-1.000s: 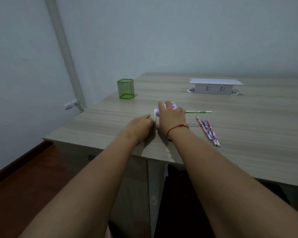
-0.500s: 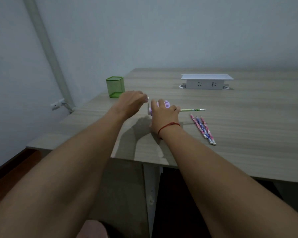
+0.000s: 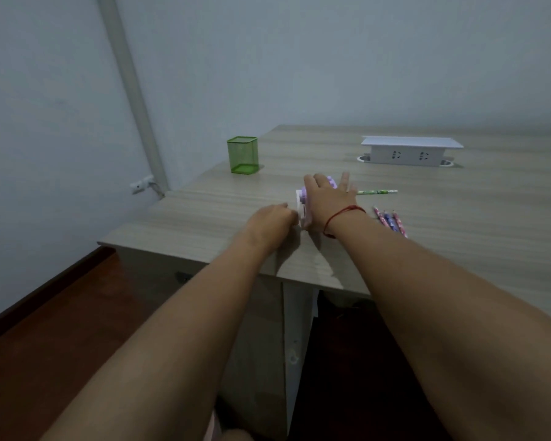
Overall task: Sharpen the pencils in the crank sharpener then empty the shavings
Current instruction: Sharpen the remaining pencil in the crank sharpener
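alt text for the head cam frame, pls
A person's right hand presses down on a purple crank sharpener holding a green pencil, while the left hand grips its crank. Three patterned pencils and a green mesh cup sit on the wooden desk.

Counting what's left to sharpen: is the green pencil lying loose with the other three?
No, the green pencil sticks out of the sharpener, apart from the three pencils.
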The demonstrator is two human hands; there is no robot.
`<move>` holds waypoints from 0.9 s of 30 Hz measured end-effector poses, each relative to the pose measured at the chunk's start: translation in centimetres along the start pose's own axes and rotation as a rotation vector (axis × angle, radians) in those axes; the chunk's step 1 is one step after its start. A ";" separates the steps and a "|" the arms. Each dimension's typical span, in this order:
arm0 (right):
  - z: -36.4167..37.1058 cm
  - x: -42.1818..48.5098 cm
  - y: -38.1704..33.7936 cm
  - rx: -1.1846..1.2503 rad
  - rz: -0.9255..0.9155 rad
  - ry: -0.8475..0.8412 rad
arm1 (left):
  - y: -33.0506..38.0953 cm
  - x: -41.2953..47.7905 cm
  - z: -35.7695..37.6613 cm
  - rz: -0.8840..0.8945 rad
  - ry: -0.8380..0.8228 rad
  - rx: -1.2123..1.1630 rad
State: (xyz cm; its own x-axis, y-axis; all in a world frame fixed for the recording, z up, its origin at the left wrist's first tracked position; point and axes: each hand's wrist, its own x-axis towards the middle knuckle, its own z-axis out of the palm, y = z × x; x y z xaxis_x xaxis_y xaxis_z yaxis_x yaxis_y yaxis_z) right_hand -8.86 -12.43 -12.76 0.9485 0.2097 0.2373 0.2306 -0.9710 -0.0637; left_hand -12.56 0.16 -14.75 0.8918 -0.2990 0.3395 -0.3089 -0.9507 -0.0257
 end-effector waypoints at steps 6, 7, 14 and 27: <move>-0.2 0.1 -0.5 0.002 -0.033 0.008 | -1.1 2.1 1.0 -0.016 -0.124 0.010; -0.1 0.3 -0.3 0.009 -0.035 0.001 | -1.2 2.6 0.9 -0.016 -0.130 0.020; 0.8 1.2 0.8 0.030 -0.020 0.032 | -2.2 6.1 -0.3 0.071 -0.077 0.236; 0.1 0.6 0.7 -0.084 -0.024 0.045 | -3.1 7.0 -1.8 0.153 0.154 0.213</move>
State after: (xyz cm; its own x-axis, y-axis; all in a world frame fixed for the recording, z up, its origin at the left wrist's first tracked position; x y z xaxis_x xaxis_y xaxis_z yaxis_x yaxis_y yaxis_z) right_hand -8.06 -13.00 -12.77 0.9319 0.2292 0.2810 0.2320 -0.9724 0.0240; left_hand -5.98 1.17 -10.65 0.7747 -0.4398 0.4543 -0.3455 -0.8962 -0.2784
